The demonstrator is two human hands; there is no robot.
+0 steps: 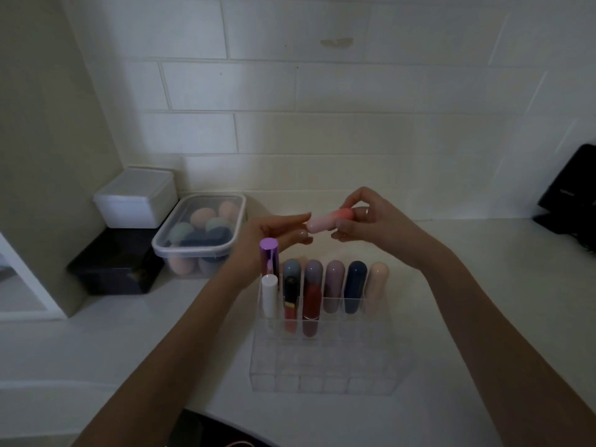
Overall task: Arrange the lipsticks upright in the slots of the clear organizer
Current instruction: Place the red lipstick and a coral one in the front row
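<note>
**Turning the pink lipstick upright before it goes in a slot**

The pink-to-coral lipstick [329, 220] lies roughly level in the air above the back row of the clear organizer [325, 359], not yet in any slot. The right hand [371, 221] pinches its coral end between curled fingers and thumb; the left hand [277, 232] reaches in with fingers nearly straight, tips at or just beside the pale end. Whether they actually touch it I cannot tell.

To do this step well, I'd tip the tube vertical first, then lower it straight down into a free cell, probably one in front of the back row, where the compartments toward the person look unfilled. The left hand could steady the organizer, since light acrylic may slide.

The lipstick is a smooth, rounded capsule, pale pink fading to coral. Already standing in the organizer: a purple metallic tube [269, 255], a white tube [269, 295], a red one [311, 309], and pastel capsules behind.
</note>
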